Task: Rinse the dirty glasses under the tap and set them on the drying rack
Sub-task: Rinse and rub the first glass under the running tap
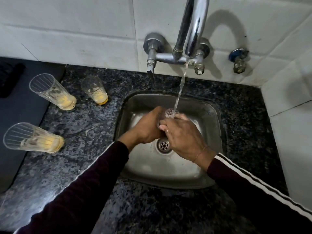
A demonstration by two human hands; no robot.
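Over the steel sink (207, 119) both my hands hold one clear glass (170, 113) upright under the running stream from the chrome tap (194, 27). My left hand (148, 127) wraps round its left side. My right hand (183, 134) grips it from the right, fingers curled on the wall. Most of the glass is hidden by my hands; only the rim shows. Three dirty glasses with yellow residue stand on the dark granite counter to the left: one at the back left (52, 92), one behind it to the right (94, 90), one near the front left (32, 138).
A dark mat (22, 115) lies at the left edge of the counter, partly under two glasses. A side valve (238, 59) sticks out of the white tiled wall on the right. The sink drain (164, 146) sits below my hands. No drying rack is in view.
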